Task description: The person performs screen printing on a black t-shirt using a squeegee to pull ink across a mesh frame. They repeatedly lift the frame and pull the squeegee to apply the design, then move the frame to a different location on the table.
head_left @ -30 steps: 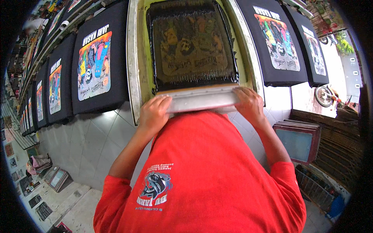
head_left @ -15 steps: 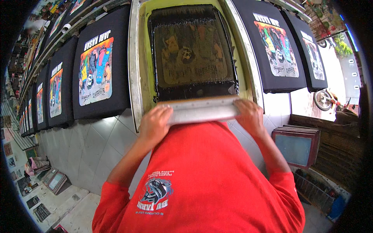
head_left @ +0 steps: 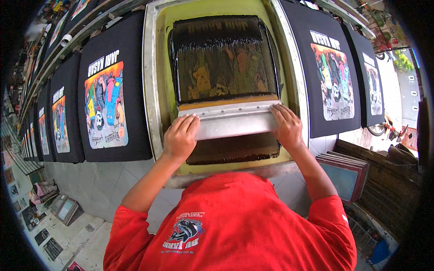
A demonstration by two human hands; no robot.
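Note:
A wide metal squeegee with an orange-brown blade lies across a printing screen, held level by both hands. My left hand is closed around its left end, and my right hand grips the right end. The screen frame is pale metal with yellow-green mesh. Black ink forms a thick band at the far end of the mesh. Between that band and the blade, a coloured picture shows dimly through the mesh. Nearer my body, below the squeegee, a dark inked strip is visible.
Black printed shirts on boards flank the screen, one at the left and one at the right, with several more beyond. Stacked screens lean at the lower right. A rail runs along the far left.
Both hands have moved the squeegee away from my body, up over the lower part of the picture. The screen's near end, hidden before, now shows. My grip is unchanged.

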